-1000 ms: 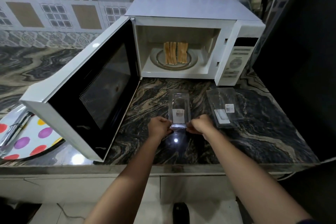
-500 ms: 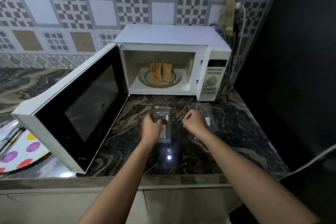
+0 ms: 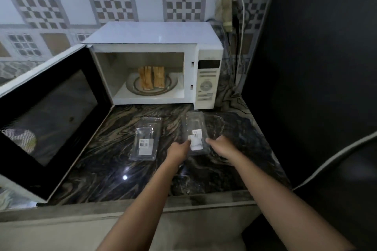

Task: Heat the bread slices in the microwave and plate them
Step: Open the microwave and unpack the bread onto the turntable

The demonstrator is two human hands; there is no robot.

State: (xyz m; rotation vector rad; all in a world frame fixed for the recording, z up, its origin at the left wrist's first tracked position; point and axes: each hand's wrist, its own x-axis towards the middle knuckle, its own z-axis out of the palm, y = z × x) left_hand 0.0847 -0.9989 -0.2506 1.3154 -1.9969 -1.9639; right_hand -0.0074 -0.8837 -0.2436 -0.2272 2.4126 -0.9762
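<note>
Hands (image 3: pixel 179 149) (image 3: pixel 220 145) shifted, gripping right pack (image 3: pixel 193 126) (bread slices (image 3: pixel 152 77) well beyond).

I see the microwave (image 3: pixel 155 34) at the back of the marbled worktop (image 3: pixel 234 171), its door (image 3: pixel 47 116) swung wide to the left. Inside, bread slices (image 3: pixel 152 77) stand on edge in two groups on a round plate (image 3: pixel 132 87). In front of the oven two clear packs lie side by side and apart: the left pack (image 3: pixel 145 138) flat with a barcode label up, the right pack (image 3: pixel 194 128) between my hands. My left hand (image 3: pixel 178 150) touches its near left edge, my right hand (image 3: pixel 221 145) its near right edge; blur hides whether the fingers pinch. A white cable (image 3: pixel 241 32) runs down the tiled wall (image 3: pixel 77 8) beside the microwave.
</note>
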